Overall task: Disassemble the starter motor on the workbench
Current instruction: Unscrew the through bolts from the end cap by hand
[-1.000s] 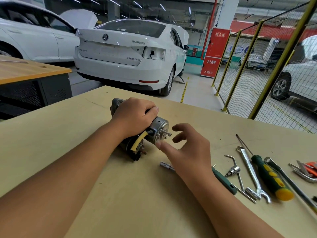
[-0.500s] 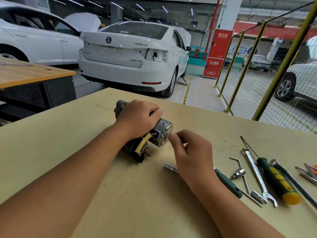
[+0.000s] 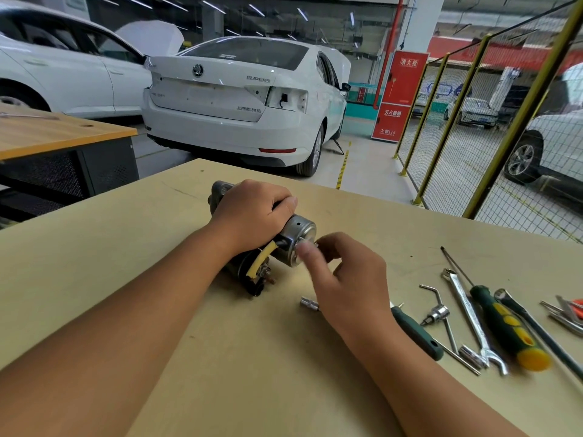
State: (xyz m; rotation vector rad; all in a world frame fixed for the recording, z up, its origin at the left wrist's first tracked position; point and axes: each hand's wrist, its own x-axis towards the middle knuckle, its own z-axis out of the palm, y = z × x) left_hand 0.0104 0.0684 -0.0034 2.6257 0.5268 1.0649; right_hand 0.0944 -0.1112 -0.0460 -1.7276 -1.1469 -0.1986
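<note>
While the left hand (image 3: pixel 252 212) wraps over the motor (image 3: pixel 268 244) and pins it on its side near the middle of the surface (image 3: pixel 126 279), the right hand (image 3: pixel 344 272) has thumb and fingertips closed on a small stud or bolt at the silver end cap (image 3: pixel 298 239); the part itself is too small and blurred to name surely. To judge by its metal build, the motor is heavy, rigid and rounded, so it would roll if not clamped down across the body as now. Its yellow lead (image 3: pixel 258 260) and terminals look more delicate and are poor places to grip. Loose hardware is small and likely slippery, needing a fingertip pinch. A socket driver (image 3: pixel 416 334), wrench (image 3: pixel 470 316) and screwdriver (image 3: pixel 504 323) lie to the right.
</note>
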